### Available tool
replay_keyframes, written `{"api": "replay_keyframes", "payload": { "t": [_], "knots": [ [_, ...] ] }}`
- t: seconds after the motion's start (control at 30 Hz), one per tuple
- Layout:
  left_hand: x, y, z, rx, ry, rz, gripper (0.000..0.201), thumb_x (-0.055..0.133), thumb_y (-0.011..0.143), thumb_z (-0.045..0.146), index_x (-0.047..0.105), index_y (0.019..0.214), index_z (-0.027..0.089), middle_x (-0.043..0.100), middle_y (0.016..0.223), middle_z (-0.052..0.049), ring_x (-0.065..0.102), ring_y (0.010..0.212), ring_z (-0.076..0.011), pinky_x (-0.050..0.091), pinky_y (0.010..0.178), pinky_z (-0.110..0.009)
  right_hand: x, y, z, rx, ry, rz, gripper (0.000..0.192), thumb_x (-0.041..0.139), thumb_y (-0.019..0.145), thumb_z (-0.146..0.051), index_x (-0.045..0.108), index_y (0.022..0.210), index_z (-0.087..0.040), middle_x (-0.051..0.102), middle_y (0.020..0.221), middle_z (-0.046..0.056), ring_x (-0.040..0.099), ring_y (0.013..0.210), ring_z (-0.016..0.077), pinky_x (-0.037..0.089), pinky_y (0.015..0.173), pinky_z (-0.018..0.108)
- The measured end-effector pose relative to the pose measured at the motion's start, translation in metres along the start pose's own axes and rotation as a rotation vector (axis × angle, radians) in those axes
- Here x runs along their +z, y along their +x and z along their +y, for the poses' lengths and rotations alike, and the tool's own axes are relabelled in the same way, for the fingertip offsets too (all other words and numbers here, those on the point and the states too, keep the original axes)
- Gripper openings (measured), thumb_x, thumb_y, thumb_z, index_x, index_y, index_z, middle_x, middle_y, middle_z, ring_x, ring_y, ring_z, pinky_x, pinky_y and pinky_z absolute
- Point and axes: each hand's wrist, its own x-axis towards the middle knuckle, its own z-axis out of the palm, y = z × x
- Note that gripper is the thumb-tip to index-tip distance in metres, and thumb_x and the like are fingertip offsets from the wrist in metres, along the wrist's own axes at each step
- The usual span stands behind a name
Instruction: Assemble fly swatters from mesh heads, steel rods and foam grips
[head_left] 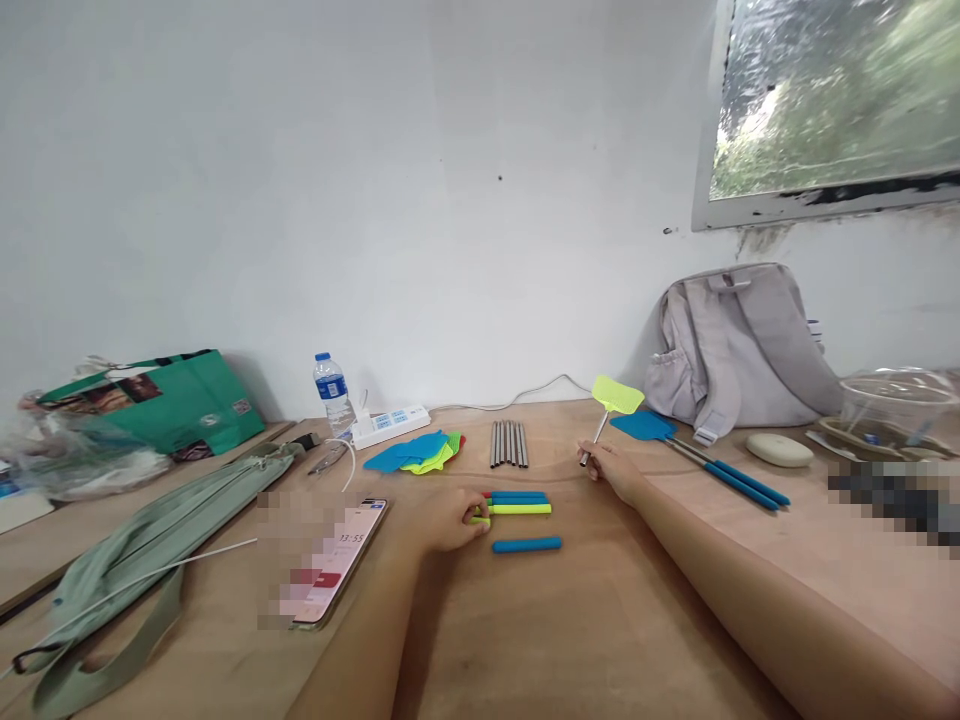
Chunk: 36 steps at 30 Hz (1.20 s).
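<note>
My right hand grips the thin metal rod of a yellow fly swatter, whose mesh head tilts up and away over the table. My left hand rests on the wooden table with its fingertips on the end of a yellow-green handle in a small row of coloured handles. A blue handle lies alone just in front of that row. Several metal rods lie side by side further back. A pile of blue, yellow and red swatter heads lies to their left.
Assembled blue swatters lie by a grey backpack at the right. A phone, a green pouch, a water bottle, a power strip and a green bag sit at the left. A plastic container stands far right.
</note>
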Motion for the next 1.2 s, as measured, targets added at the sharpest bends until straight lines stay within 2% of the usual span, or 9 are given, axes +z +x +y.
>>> {"api": "replay_keyframes", "payload": {
  "t": [0.23,0.33,0.4,0.5,0.57,0.67,0.8,1.03,1.2],
  "knots": [
    [-0.016,-0.008,0.022,-0.024,-0.177,0.304,0.036,0.011,0.088,0.037,0.043,0.087,0.020,0.054,0.077,-0.001,0.050,0.070,-0.0146,0.039,0.065,-0.027,0.015,-0.011,-0.001,0.012,0.057,-0.075,0.033,0.055,0.068,-0.049,0.052,0.056,-0.018,0.049,0.046,-0.003,0.036,0.036,0.0064,0.025,0.038,0.023],
    [-0.019,-0.010,0.042,-0.029,-0.138,0.200,0.035,0.014,0.088,0.040,0.044,0.089,0.022,0.055,0.075,0.000,0.051,0.066,-0.0144,0.038,0.061,-0.026,0.016,-0.012,-0.003,0.012,0.067,-0.079,0.032,0.056,0.067,-0.047,0.052,0.056,-0.017,0.049,0.046,-0.003,0.037,0.036,0.0062,0.025,0.038,0.023],
    [-0.014,-0.009,0.055,0.112,-0.130,0.061,0.033,0.021,0.086,0.044,0.046,0.089,0.022,0.057,0.084,-0.001,0.052,0.074,-0.0154,0.037,0.062,-0.025,0.016,-0.011,-0.003,0.012,0.075,-0.076,0.032,0.056,0.067,-0.047,0.051,0.056,-0.017,0.048,0.046,-0.004,0.036,0.035,0.0061,0.025,0.038,0.022],
    [0.001,-0.006,0.067,0.297,-0.080,-0.119,0.041,0.050,0.069,0.057,0.049,0.091,0.022,0.058,0.090,-0.001,0.053,0.076,-0.0183,0.037,0.058,-0.025,0.015,-0.010,-0.003,0.016,0.081,-0.073,0.032,0.055,0.067,-0.047,0.051,0.056,-0.017,0.048,0.046,-0.004,0.036,0.035,0.0058,0.024,0.038,0.022],
    [0.009,-0.003,0.071,0.387,-0.039,-0.172,0.039,0.058,0.064,0.052,0.052,0.089,0.022,0.059,0.087,-0.001,0.053,0.076,-0.0181,0.037,0.058,-0.024,0.015,-0.010,-0.002,0.018,0.079,-0.073,0.032,0.056,0.067,-0.047,0.051,0.056,-0.017,0.047,0.046,-0.004,0.036,0.035,0.0058,0.025,0.038,0.022],
    [0.014,0.001,0.070,0.443,-0.002,-0.159,0.020,0.051,0.074,0.039,0.054,0.082,0.021,0.060,0.085,-0.001,0.054,0.076,-0.0162,0.037,0.060,-0.024,0.015,-0.009,-0.001,0.023,0.072,-0.078,0.032,0.056,0.067,-0.046,0.052,0.055,-0.017,0.047,0.045,-0.004,0.036,0.035,0.0058,0.024,0.038,0.022],
    [0.008,0.001,0.061,0.329,0.077,-0.114,0.014,0.047,0.075,0.033,0.055,0.078,0.021,0.061,0.086,-0.002,0.055,0.077,-0.0171,0.038,0.061,-0.025,0.015,-0.009,-0.001,0.030,0.061,-0.082,0.033,0.055,0.068,-0.047,0.052,0.055,-0.017,0.048,0.046,-0.003,0.036,0.035,0.0058,0.024,0.039,0.022],
    [-0.010,-0.004,0.025,-0.050,0.257,-0.047,0.019,0.050,0.068,0.038,0.058,0.074,0.022,0.062,0.083,-0.004,0.057,0.074,-0.0220,0.039,0.058,-0.029,0.015,-0.008,0.000,0.041,0.045,-0.073,0.033,0.055,0.068,-0.047,0.051,0.054,-0.017,0.044,0.041,-0.005,0.035,0.035,0.0064,0.023,0.039,0.022],
    [-0.005,0.000,0.002,-0.116,0.188,-0.071,0.022,0.050,0.068,0.039,0.059,0.083,0.025,0.062,0.087,-0.003,0.057,0.077,-0.0219,0.040,0.064,-0.030,0.015,-0.007,0.002,0.044,0.032,-0.075,0.032,0.054,0.069,-0.046,0.051,0.055,-0.018,0.043,0.041,-0.005,0.035,0.035,0.0067,0.024,0.039,0.022]
  ]
}}
